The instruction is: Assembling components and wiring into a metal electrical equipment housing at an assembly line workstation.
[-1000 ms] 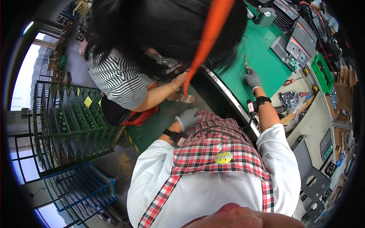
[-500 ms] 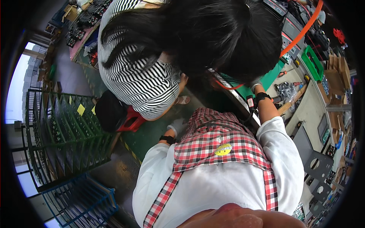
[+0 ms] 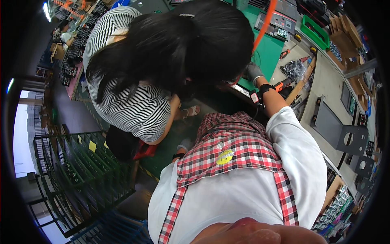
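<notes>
My right hand [image 3: 252,72], in a grey glove, is at the near edge of the green work mat [image 3: 270,51]. Its fingertips are partly hidden by a co-worker's dark hair [image 3: 195,44], and I see nothing held in it. Close to that wrist lies an orange-and-black tool [image 3: 283,84]. My left hand [image 3: 185,144], also gloved, hangs low beside my checked apron [image 3: 239,146], away from the bench. Its fingers are too dark and small to make out. Both wrists wear black bands.
The co-worker in a striped top [image 3: 138,110] bends close in front of me. At left stands a rack [image 3: 87,175] of green boards. On the bench are a grey device [image 3: 280,22], a green bin [image 3: 315,32], a screwdriver [image 3: 286,53], a clear plastic bag [image 3: 295,70] and a bent metal panel [image 3: 333,126].
My view has shifted, so the co-worker now appears farther left and more of the green mat shows. The glove of my right hand is more visible. My left hand stays low by the apron.
</notes>
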The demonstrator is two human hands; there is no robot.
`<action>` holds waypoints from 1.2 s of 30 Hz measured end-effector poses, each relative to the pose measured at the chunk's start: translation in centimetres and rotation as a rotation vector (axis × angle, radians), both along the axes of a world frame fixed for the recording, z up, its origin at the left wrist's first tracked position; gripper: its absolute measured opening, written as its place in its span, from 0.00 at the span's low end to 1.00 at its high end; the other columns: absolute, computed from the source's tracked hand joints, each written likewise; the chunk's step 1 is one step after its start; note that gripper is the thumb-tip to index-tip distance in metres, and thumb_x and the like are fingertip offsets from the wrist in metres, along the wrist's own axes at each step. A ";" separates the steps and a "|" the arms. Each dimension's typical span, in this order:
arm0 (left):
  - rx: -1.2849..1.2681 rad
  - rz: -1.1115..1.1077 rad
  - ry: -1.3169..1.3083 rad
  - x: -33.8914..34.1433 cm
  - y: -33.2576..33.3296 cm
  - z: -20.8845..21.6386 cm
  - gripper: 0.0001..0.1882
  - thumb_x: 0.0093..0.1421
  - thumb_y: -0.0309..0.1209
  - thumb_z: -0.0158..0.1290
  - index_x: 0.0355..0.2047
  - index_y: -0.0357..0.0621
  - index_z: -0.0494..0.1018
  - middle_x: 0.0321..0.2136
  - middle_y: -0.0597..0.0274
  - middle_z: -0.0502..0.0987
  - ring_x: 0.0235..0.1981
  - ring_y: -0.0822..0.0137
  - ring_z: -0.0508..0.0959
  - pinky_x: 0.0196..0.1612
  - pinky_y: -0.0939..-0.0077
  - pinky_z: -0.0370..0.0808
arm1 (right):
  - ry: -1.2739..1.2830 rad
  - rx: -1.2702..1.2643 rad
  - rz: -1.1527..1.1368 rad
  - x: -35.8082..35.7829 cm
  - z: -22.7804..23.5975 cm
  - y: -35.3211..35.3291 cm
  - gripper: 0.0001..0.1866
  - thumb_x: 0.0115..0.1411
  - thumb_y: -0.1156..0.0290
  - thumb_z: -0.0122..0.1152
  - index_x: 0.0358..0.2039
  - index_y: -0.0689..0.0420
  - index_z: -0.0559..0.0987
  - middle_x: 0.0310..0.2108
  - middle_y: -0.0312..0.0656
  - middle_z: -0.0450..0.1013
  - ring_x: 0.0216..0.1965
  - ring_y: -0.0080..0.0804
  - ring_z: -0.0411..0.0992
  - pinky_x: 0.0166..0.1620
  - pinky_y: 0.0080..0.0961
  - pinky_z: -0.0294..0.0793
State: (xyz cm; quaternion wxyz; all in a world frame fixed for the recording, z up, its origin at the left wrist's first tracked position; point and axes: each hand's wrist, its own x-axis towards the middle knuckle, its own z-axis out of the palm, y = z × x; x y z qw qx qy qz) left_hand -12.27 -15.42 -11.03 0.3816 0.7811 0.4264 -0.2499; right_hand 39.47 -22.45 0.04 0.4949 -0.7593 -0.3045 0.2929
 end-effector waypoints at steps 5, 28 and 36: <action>0.040 -0.041 0.049 0.6 0.6 1.7 0.24 0.55 0.48 0.41 0.41 0.40 0.70 0.43 0.42 0.69 0.46 0.46 0.68 0.45 0.63 0.66 | 0.684 0.114 -0.323 -1.9 3.0 0.0 0.12 0.48 0.76 0.48 0.36 0.52 0.63 0.21 0.36 0.62 0.20 0.25 0.63 0.24 0.25 0.70; 0.066 -0.339 0.169 5.5 2.6 3.7 0.25 0.54 0.49 0.44 0.40 0.38 0.71 0.39 0.39 0.71 0.42 0.44 0.70 0.42 0.61 0.67 | 0.784 0.233 -0.536 0.2 5.1 -8.5 0.12 0.47 0.74 0.50 0.35 0.55 0.66 0.29 0.41 0.64 0.26 0.33 0.68 0.28 0.31 0.76; -0.031 -0.295 0.063 10.1 2.1 7.2 0.29 0.52 0.52 0.46 0.39 0.36 0.71 0.37 0.39 0.71 0.40 0.44 0.71 0.42 0.61 0.67 | 1.036 0.350 -0.399 0.8 4.8 -7.2 0.15 0.47 0.74 0.51 0.39 0.55 0.65 0.29 0.41 0.64 0.26 0.33 0.68 0.30 0.32 0.77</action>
